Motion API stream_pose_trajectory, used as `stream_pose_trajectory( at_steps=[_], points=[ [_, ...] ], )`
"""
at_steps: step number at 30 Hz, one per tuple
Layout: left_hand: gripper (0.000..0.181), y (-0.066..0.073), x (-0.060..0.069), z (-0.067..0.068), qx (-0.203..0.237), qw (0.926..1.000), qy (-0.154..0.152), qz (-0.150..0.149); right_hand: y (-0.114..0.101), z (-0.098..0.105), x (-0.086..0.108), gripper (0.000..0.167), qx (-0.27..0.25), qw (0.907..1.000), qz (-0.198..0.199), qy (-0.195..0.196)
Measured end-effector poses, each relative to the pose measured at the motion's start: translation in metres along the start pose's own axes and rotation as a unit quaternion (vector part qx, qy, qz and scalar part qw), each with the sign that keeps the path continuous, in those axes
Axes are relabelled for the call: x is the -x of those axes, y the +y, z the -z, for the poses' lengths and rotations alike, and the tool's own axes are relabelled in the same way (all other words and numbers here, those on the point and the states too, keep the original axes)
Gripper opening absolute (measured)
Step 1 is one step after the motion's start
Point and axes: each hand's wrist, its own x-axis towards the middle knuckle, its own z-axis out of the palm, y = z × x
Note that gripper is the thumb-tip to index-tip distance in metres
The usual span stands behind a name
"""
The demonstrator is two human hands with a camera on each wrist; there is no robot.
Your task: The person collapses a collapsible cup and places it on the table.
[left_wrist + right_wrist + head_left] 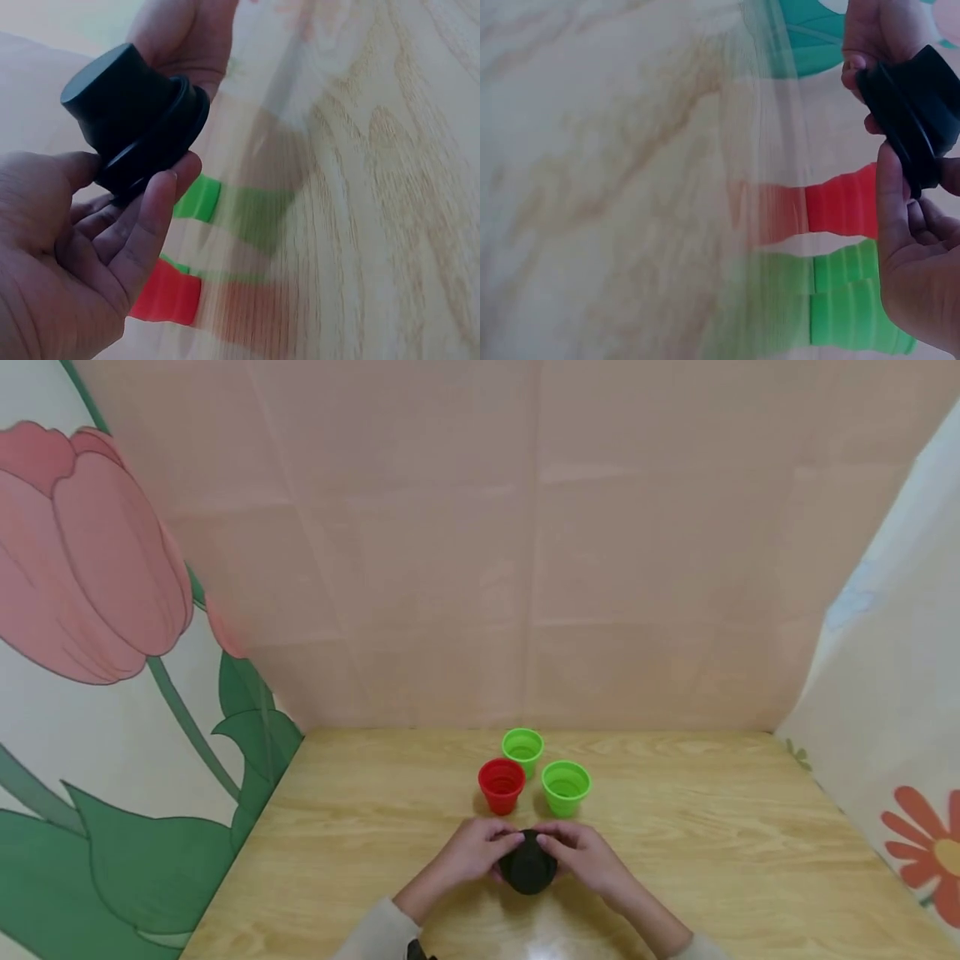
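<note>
Just above the table, near its front, a black collapsible cup is held between both hands. Its smooth, narrower end points toward me, and its wide ringed rim faces away. My left hand grips the rim from the left; in the left wrist view, the thumb is on one side of the cup and fingers are on the other. From the right, my right hand grips the opposite side of the rim, as the right wrist view of the cup shows. The inside of the cup is hidden.
Just beyond the hands, a red cup stands upright on the wooden table. Two green cups stand upright there too, one at the right and one farther back. A pinkish sheet hangs behind the table.
</note>
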Motion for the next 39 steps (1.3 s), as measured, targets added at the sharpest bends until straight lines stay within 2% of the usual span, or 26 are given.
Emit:
stream_pose_trajectory(
  at_steps=[6, 12, 22, 28, 39],
  points=[
    [0.022, 0.004, 0.001, 0.003, 0.005, 1.0, -0.006, -0.001, -0.003, -0.001, -0.001, 0.038, 0.018, 0.9997, 0.002, 0.019],
    [0.021, 0.008, 0.002, 0.006, 0.015, 0.9998, -0.006, -0.008, -0.008, 0.001, -0.001, 0.034, 0.01, 0.9997, 0.014, 0.018],
    [0.025, 0.002, 0.004, 0.006, 0.086, 0.9962, 0.001, -0.015, -0.013, 0.003, 0.001, 0.044, -0.015, 0.9996, 0.011, 0.02],
    [0.03, -0.002, 0.003, 0.006, 0.122, 0.9922, -0.016, -0.016, -0.012, 0.004, 0.003, 0.047, -0.039, 0.9992, 0.009, 0.009],
    [0.034, -0.001, 0.002, 0.01, 0.124, 0.9908, -0.045, 0.029, -0.007, 0.004, 0.005, 0.05, -0.058, 0.9983, -0.005, -0.01]
  ],
)
